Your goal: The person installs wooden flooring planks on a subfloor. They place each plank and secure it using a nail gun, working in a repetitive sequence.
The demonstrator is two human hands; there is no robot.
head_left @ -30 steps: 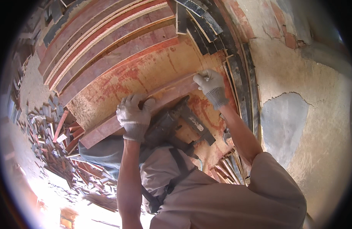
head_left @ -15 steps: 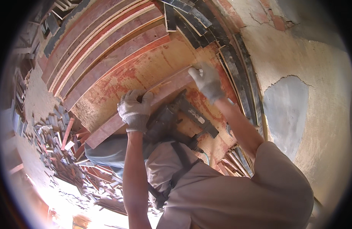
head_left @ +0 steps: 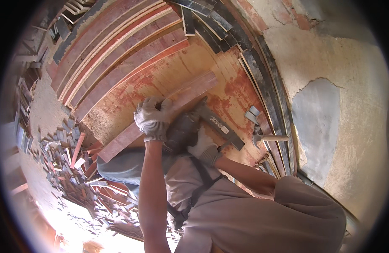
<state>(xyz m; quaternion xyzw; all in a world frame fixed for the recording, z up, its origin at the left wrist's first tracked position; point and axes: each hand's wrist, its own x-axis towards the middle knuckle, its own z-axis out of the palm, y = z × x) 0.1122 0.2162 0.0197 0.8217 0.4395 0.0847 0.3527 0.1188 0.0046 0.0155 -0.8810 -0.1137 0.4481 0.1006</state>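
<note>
A long reddish-brown wooden strip [head_left: 196, 89] lies slanted across a red-stained plywood panel [head_left: 158, 80]. My left hand [head_left: 153, 118], in a pale knit glove, is closed over the strip near its middle. Beside the strip, close to my lap, lies a black nail gun [head_left: 217, 126] with a long straight magazine. My gloved right hand [head_left: 204, 148] is at the gun's handle, its fingers wrapped round and partly hidden by the tool. The strip's far end now shows bare, with no hand on it.
Several long reddish boards [head_left: 131, 63] lie side by side at the far left. Dark strips [head_left: 268, 90] line the right edge by the plastered wall [head_left: 355, 105]. A wooden-handled hammer [head_left: 275, 138] and small grey metal pieces [head_left: 252, 114] rest there. Wood offcuts [head_left: 93, 185] heap at lower left.
My right hand has left the strip's far end and come back to the nail gun's handle, uncovering the hammer. My left hand stays on the strip.
</note>
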